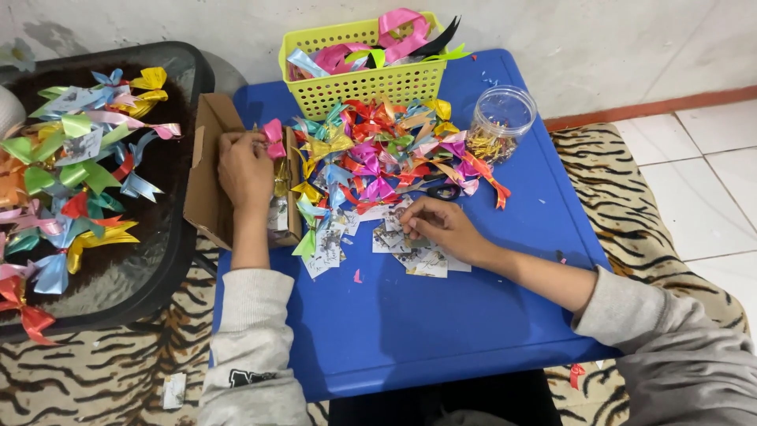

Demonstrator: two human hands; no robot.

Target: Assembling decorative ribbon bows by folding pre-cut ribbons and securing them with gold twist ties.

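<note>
1. Left hand (244,167) over an open brown cardboard box (206,170) at the left edge of the blue plastic table (394,323); fingers pinched on a pink ribbon bow (274,136).
2. Right hand (438,225) rests on small printed paper cards (410,252) at table centre, fingers curled down on them.
3. Heap of shiny multicoloured ribbon bows (386,150) just behind, before a yellow-green plastic basket (367,83).
4. Clear plastic jar (499,122) stands right of the heap.
</note>
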